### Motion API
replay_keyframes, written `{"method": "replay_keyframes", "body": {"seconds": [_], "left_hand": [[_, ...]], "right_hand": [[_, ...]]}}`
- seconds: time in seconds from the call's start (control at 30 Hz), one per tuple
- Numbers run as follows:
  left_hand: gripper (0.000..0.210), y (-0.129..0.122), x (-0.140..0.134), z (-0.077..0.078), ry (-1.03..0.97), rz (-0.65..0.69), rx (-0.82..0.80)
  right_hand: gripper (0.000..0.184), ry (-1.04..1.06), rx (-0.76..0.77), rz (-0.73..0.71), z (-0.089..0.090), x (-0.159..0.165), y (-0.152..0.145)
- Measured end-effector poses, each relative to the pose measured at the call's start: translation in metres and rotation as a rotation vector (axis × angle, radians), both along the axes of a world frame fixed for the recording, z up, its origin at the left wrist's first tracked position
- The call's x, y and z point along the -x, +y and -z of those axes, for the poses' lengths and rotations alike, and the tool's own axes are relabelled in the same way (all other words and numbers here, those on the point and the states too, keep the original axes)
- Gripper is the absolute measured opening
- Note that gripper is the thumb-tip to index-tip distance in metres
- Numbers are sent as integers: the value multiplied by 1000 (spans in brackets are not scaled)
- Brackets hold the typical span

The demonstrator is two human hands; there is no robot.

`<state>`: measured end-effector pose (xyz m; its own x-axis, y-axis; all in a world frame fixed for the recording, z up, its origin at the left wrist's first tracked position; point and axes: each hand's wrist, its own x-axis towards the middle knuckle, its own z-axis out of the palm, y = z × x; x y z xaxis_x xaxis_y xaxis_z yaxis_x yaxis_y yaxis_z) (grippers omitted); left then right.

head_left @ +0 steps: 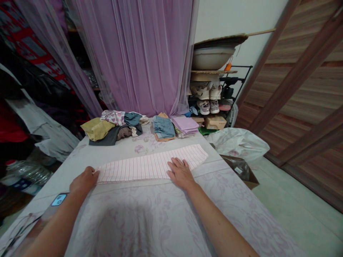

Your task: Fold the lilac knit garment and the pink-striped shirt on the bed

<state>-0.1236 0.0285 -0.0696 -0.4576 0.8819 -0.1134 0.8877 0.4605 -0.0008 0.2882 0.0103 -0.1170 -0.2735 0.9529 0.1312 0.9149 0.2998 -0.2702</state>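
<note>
A pair of white trousers [139,167] with thin pink stripes lies folded lengthwise into a long strip across the tabletop. My left hand [85,179] has its fingers closed on the left end of the strip, at the corner nearest me. Toward the right end, my right hand [181,173] rests palm down on the cloth with fingers spread. The fabric under that palm is hidden. A white floral cloth [166,210] covers the surface beneath the trousers.
Behind lie a loose clothes heap with a yellow garment [97,128], folded denim [163,126] and a folded lilac stack [185,125]. A phone [58,200] is beside my left forearm. A cardboard box [245,173] and shoe rack [227,85] stand right; bottles [32,173] left.
</note>
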Motion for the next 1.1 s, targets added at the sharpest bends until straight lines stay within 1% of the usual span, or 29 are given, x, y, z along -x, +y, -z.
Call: {"method": "replay_keyframes", "body": {"seconds": [0.07, 0.1, 0.13, 0.2, 0.23, 0.27, 0.3, 0.4, 0.47, 0.53, 0.63, 0.7, 0.8, 0.9, 1.0, 1.1], "left_hand": [[42, -2, -5, 3, 52, 47, -105], [45, -2, -8, 6, 86, 110, -168], [47, -2, -13, 9, 116, 204, -219], [47, -2, -24, 18, 146, 411, -239], [47, -1, -29, 23, 145, 490, -217], [47, 0, -34, 28, 145, 540, -190], [48, 0, -37, 33, 148, 560, -167], [52, 0, -41, 44, 172, 546, -148], [55, -1, -41, 46, 182, 536, -130], [56, -4, -43, 44, 191, 509, -125], [53, -11, -56, 43, 213, 501, -204], [50, -15, -67, 47, 197, 566, -271], [48, -20, -82, 60, 114, 695, -337], [48, -22, -87, 71, 43, 753, -409], [44, -24, -84, 72, -54, 799, -475], [32, -27, -82, 65, -196, 871, -515]], "right_hand": [[45, -5, -3, 3, 0, 1, 0], [45, -6, -2, 3, 0, 1, 0], [45, -5, 1, 0, 0, 1, -1], [46, 2, 14, -15, 0, 2, -4], [46, 5, 24, -25, -1, 2, -6], [47, 7, 35, -40, -1, 1, -8], [47, 8, 46, -56, 0, 1, -11], [51, 2, 70, -102, 1, -3, -19], [53, -4, 85, -115, 2, -5, -22], [54, -8, 97, -113, 2, -6, -24], [54, -2, 73, -95, 2, -2, -24], [54, 11, 40, -105, 3, 3, -24], [49, 34, 20, -147, 5, 9, -26], [40, 78, -15, -165, 10, 10, -28], [27, 180, -117, -168, 14, 8, -27], [17, 285, -216, -136, 20, 7, -24]]}}
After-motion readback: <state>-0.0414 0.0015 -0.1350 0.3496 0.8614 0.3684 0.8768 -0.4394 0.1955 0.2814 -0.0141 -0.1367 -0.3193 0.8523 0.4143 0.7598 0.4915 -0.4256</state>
